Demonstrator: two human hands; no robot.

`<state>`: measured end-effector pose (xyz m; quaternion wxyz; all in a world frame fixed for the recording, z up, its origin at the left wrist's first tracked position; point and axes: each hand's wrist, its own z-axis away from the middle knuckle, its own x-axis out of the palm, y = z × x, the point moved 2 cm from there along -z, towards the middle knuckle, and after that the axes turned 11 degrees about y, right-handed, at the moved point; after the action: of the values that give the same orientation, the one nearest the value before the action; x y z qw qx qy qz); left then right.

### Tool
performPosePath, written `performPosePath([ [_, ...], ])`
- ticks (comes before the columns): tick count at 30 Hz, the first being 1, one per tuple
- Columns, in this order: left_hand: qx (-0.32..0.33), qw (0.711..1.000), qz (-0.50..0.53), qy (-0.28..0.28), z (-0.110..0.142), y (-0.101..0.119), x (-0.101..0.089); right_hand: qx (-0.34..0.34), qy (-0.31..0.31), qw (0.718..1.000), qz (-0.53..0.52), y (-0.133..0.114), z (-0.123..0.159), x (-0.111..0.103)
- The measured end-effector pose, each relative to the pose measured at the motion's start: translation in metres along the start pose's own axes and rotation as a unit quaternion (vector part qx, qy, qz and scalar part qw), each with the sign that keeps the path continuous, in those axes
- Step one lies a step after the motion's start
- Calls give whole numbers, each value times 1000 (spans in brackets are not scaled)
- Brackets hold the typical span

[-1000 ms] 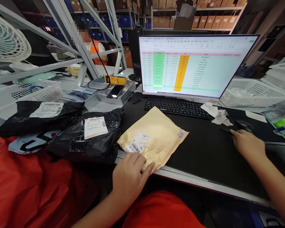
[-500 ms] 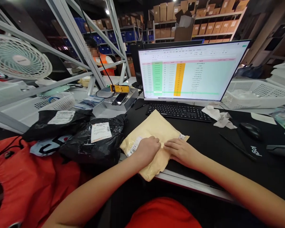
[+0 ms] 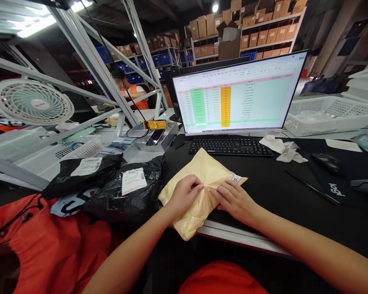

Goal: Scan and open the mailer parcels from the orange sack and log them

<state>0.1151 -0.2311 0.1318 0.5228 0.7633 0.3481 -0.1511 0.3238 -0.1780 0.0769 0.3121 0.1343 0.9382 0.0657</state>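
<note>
A pale yellow padded envelope (image 3: 199, 165) lies on the black desk mat, its near corner hanging over the desk edge. My left hand (image 3: 185, 194) is closed on the envelope's middle, thumb and fingers pinching the paper. Close beside it my right hand (image 3: 234, 200) grips the same spot from the right with bent fingers. Creases fan out from between the two hands. A white label (image 3: 235, 178) shows at the envelope's right corner. Two black plastic parcels with labels lie to the left; the nearer parcel (image 3: 153, 171) is close to the envelope.
Behind the envelope stand a keyboard (image 3: 230, 147) and a monitor (image 3: 239, 98) with a spreadsheet. A mouse (image 3: 326, 163), a black pen (image 3: 311, 186) and crumpled tissue (image 3: 283, 149) lie right. A white basket (image 3: 331, 116) stands farther back. A fan (image 3: 33, 102) and metal frame are left; a person in an orange vest (image 3: 138, 96) is beyond.
The view has tilted up slightly. My hands have drawn the envelope's paper into sharper creases between them. The label by my left wrist is now out of sight.
</note>
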Motion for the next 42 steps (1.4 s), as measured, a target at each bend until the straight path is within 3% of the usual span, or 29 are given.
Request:
performPosePath([
  [5,-35,998,53,7,2,-8,5,76,-30,996,27,-12,-16,12],
  [9,-7,999,26,16,2,-6,3,127,-71,989,13,-8,-26,12],
  [15,18,999,-16,44,-7,-3,-18,47,-28,997,-61,-2,-13,-21],
  [19,40,996,-41,63,-13,0,-26,61,2,997,-37,2,-4,-44],
  [25,91,976,-195,-31,-17,43,-14,-14,23,1000,-11,0,-7,-42],
  [29,151,911,-361,-133,-18,79,5,-15,9,1000,-12,-6,-9,-35],
  [31,159,873,-418,-193,-23,86,14,-6,2,1000,-11,-8,-8,-34],
  [33,155,857,-442,-217,-32,86,16,21,-15,1000,-13,-9,-9,-34],
  [37,150,882,-413,-171,-54,83,0,86,-83,992,-34,-9,-20,-33],
  [40,139,909,-371,-126,-68,78,-28,67,-116,991,-5,-11,-32,-36],
  [42,118,924,-357,-66,-76,71,-55,24,-105,994,19,-12,-34,-41],
])
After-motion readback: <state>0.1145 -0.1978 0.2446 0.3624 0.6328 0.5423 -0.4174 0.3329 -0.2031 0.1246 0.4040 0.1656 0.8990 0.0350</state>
